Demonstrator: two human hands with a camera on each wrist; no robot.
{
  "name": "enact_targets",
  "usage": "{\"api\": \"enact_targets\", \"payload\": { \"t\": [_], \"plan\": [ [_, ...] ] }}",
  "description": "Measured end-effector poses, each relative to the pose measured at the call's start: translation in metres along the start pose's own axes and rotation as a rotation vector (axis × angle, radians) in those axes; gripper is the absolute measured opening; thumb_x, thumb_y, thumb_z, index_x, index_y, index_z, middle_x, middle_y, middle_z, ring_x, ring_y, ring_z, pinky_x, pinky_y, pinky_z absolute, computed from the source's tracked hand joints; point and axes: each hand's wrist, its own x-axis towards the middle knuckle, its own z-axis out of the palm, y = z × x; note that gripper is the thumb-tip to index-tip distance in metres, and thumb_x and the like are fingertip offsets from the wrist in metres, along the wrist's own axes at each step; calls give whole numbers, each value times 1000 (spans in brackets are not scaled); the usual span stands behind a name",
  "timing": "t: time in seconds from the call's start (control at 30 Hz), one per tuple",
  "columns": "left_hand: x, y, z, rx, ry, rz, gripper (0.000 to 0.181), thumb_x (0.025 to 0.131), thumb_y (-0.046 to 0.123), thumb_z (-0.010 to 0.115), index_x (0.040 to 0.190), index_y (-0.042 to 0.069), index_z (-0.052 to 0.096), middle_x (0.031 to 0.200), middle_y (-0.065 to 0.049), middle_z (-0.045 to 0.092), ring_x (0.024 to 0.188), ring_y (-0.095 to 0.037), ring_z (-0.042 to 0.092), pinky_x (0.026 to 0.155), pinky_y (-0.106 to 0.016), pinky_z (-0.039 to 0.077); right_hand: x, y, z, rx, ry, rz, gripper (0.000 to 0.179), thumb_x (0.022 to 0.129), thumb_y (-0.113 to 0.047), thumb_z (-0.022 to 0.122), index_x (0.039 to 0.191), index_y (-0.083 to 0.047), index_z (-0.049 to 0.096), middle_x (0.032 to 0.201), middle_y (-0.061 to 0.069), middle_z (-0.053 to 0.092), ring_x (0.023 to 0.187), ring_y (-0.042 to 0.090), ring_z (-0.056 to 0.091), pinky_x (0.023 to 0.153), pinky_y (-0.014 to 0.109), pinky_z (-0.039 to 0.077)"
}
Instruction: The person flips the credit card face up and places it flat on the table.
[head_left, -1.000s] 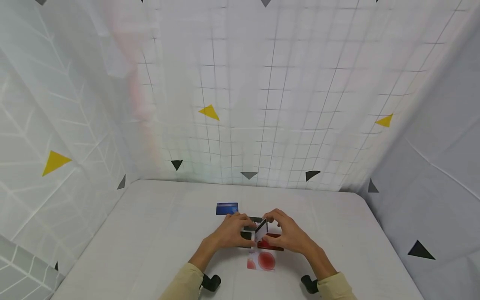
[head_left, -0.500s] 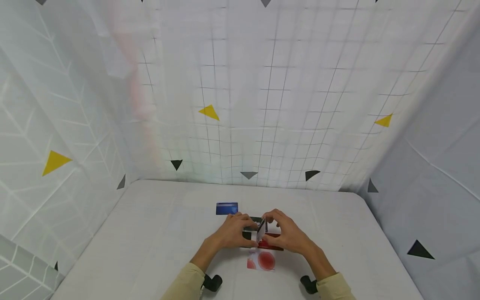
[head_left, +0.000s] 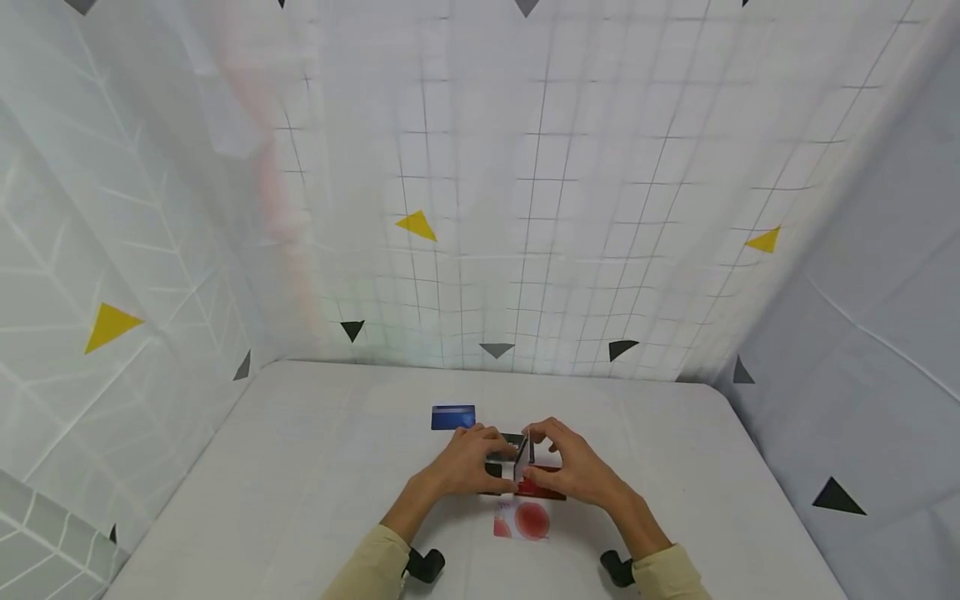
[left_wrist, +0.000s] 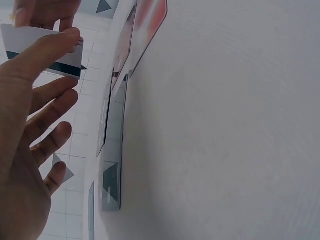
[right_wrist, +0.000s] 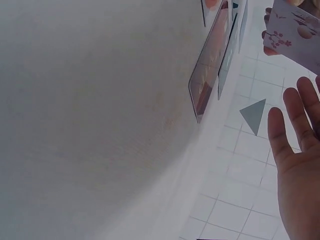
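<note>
Both hands hold one thin card upright between them, over other cards. In the left wrist view this card (left_wrist: 30,37) is white with a dark stripe; its other side (right_wrist: 287,35), in the right wrist view, has pink blossoms on pale purple. My left hand (head_left: 467,463) pinches it with the thumb across the striped side, the lower fingers spread loosely. My right hand (head_left: 576,472) pinches the opposite edge with thumb and fingertips. Below them lie a dark green card (head_left: 513,439), a black-and-white card (head_left: 492,478) partly hidden by the left hand, and a red card (head_left: 546,490).
A blue card (head_left: 453,417) lies beyond the left hand. Nearer the body is a white card with red circles (head_left: 532,521). All rest on a white-covered table (head_left: 315,467), with white patterned sheets (head_left: 480,275) hanging behind and at the sides.
The held card has turned more edge-on to the head view and shifted slightly right. Both hands stay almost in place; the cards on the table have not moved.
</note>
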Motion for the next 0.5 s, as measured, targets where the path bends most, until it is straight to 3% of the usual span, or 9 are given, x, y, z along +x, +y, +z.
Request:
{"api": "enact_targets", "payload": {
  "t": [0.23,0.5],
  "plan": [
    [2,1,0,-31,2,-13,54,84,63,71,127,30,70,116,9,64,109,-9,55,85,-36,38,0,0,2,55,-24,1,54,88,-24,79,134,-10,56,130,4,62,119,26,60,98,54,49],
    [3,2,-3,-84,30,-45,54,86,65,68,130,33,66,122,12,63,119,-13,56,98,-50,40,-1,1,3,88,-8,26,55,88,-32,79,135,-25,52,129,1,63,118,26,61,99,55,49]
  ]
}}
